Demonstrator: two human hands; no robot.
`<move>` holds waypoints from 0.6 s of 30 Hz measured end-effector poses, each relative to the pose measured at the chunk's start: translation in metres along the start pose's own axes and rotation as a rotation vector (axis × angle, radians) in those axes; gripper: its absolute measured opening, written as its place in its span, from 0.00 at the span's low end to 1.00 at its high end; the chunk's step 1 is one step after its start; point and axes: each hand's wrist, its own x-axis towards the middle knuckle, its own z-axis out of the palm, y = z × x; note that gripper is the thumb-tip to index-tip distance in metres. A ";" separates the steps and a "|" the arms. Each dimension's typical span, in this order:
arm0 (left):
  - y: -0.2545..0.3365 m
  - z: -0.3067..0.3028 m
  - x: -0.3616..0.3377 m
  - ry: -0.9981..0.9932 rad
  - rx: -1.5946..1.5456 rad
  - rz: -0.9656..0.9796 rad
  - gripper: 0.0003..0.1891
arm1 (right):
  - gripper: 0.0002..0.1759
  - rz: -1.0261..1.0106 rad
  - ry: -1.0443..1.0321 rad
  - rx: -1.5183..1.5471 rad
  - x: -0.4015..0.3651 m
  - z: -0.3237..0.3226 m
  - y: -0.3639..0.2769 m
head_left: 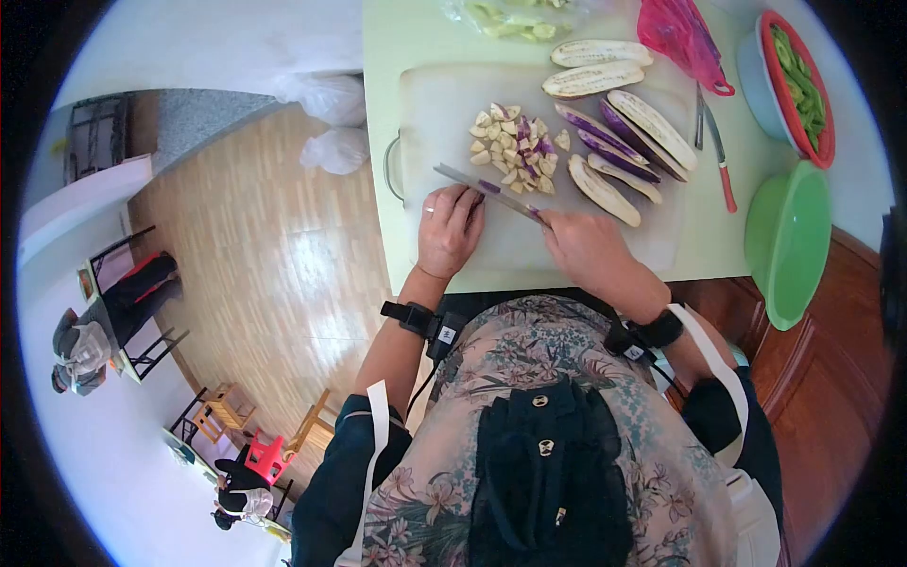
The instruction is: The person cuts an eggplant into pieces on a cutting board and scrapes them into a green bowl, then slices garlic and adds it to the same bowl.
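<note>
The pale green table (713,241) fills the upper right of the frame, and the whitish cutting board (439,104) lies on it at upper centre. At the right edge a green basin (761,236) stands tilted below a red basket (825,142) of green vegetables (799,90), with a pink bag (680,38) at the top right. Above centre, the right hand (595,250) is closed around the handle of a knife (508,202), whose blade slants up and left across the board. The left hand (451,231) has its fingers curled just beside the blade; whether they grip anything is hidden. Long eggplant slices (652,129), some edged in purple skin, lie on the board's right half. A red-handled knife (726,180) rests on the table right of the board. Small eggplant cubes (515,151) sit heaped mid-board, just above the blade.
</note>
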 end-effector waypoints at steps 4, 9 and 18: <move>0.002 -0.003 -0.001 -0.057 0.050 -0.018 0.16 | 0.13 -0.064 -0.015 -0.116 -0.017 -0.003 0.003; 0.001 -0.003 -0.002 -0.055 0.056 -0.008 0.16 | 0.13 -0.048 -0.015 -0.131 -0.018 0.000 0.002; 0.000 -0.004 0.001 -0.024 0.028 0.005 0.14 | 0.15 -0.076 -0.032 -0.160 -0.007 0.005 -0.005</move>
